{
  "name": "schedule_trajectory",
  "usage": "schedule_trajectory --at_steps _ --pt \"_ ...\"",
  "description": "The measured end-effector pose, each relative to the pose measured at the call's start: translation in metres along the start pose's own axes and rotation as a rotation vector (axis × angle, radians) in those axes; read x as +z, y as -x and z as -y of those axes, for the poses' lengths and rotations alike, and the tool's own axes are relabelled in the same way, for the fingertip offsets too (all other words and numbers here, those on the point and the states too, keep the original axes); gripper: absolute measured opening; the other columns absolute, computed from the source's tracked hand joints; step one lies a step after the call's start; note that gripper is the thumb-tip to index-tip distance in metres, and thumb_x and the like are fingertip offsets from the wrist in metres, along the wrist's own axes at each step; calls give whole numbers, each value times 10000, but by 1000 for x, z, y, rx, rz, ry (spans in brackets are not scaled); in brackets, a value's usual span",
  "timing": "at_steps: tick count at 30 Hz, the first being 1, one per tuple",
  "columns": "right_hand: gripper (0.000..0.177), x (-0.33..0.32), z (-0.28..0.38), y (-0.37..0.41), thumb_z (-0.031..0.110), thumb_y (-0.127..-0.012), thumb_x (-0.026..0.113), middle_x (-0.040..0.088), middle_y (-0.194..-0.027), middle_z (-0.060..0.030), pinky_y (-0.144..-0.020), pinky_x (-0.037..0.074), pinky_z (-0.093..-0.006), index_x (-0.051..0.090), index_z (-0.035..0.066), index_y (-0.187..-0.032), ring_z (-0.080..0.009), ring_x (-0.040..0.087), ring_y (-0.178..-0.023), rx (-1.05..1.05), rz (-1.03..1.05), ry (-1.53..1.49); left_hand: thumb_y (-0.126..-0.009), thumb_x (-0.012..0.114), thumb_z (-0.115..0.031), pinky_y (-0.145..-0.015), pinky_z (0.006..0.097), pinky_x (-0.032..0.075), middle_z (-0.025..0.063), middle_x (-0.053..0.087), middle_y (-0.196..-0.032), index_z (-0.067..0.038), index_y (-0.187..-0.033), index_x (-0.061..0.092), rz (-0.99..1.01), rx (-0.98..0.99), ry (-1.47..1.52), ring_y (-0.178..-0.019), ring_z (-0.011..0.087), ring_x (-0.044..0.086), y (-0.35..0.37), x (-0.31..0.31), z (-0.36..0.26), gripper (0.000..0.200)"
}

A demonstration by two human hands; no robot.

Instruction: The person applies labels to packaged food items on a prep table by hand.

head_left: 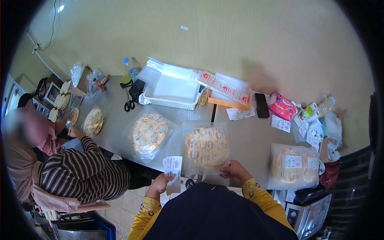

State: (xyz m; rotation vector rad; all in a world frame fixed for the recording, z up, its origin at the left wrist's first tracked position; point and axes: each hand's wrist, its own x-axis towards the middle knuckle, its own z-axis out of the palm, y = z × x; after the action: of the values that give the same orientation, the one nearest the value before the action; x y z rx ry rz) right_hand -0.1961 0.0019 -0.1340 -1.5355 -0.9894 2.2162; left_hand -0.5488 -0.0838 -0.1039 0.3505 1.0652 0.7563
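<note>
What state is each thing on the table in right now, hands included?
left hand: closed on label sheet, off the table.
right hand: at near edge of pizza bag; grip unclear.
pizza bag: flat, pizza inside.
second pizza bag: flat, pizza inside.
scissors: blades shut, lying flat.
phone: flat, screen dark.
water bottle: upright, capped.
white basket: holds clear bags.
</note>
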Motion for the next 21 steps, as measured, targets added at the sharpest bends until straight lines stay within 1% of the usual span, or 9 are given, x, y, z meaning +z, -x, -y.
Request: schedule_trajectory --at_steps 2,6,8,9,10,11,14,17,21 --pt "234 -7 1 3 180 -817 617 619 -839 -116 -635 537 -326 547 19 -972 -230 630 -717 8 52 86 -883 470 -105 -805 407 478 197 590 -1014 54 -1164 448 12 -16 -53 -888 322 610 1 4 -1 324" --pt "402 -22 10 8 246 -790 644 575 -952 -111 -696 528 -342 487 40 -1097 -237 613 -805 84 224 -106 -888 455 -122 -857 396 445 201 580 -1046 55 -1204 403 101 -111 -178 -956 330 585 -25 22 -4 365" --pt "454 -34 8 6 287 -793 640 557 -985 -111 -720 523 -366 459 44 -1131 -252 606 -836 78 339 -170 -885 467 -105 -855 382 445 174 591 -1035 54 -1187 432 97 -147 -167 -955 297 588 -28 35 -19 343" --pt "434 -39 8 4 289 -810 620 563 -991 -115 -724 520 -378 462 46 -1133 -258 607 -847 73 358 -231 -883 473 -97 -855 375 445 161 596 -1030 54 -1178 447 100 -162 -163 -955 281 590 -32 40 -24 333" --pt "414 -43 8 5 291 -827 600 570 -996 -118 -728 517 -390 466 48 -1134 -264 608 -858 71 376 -292 -876 486 -122 -900 387 409 175 582 -1065 36 -1202 434 108 -192 -284 -986 293 575 -37 37 -27 366" --pt "395 -47 7 6 294 -844 579 576 -1002 -122 -732 514 -402 469 50 -1135 -269 609 -868 72 394 -351 -876 488 -123 -896 382 412 169 586 -1061 31 -1198 442 115 -204 -323 -976 286 579 -40 35 -28 360" --pt "343 -41 2 -2 312 -868 541 587 -970 -123 -689 525 -382 506 45 -1080 -253 613 -818 92 166 -247 -877 494 -126 -869 355 427 139 599 -1048 12 -1180 473 89 -246 -502 -920 264 598 -50 30 -27 334" --pt "312 -23 -1 -4 323 -877 524 607 -862 -115 -637 534 -350 553 28 -976 -232 617 -734 45 79 17 -874 497 -126 -855 348 436 131 599 -1050 13 -1170 484 139 -274 -489 -906 260 601 -56 24 -20 327" --pt "298 -15 -13 -7 321 -876 530 574 -669 -77 -522 502 -293 551 36 -793 -193 590 -603 -26 9 -20 -865 509 -127 -844 367 447 134 595 -1050 15 -1170 481 106 -220 -369 -903 270 601 -51 26 -12 338"
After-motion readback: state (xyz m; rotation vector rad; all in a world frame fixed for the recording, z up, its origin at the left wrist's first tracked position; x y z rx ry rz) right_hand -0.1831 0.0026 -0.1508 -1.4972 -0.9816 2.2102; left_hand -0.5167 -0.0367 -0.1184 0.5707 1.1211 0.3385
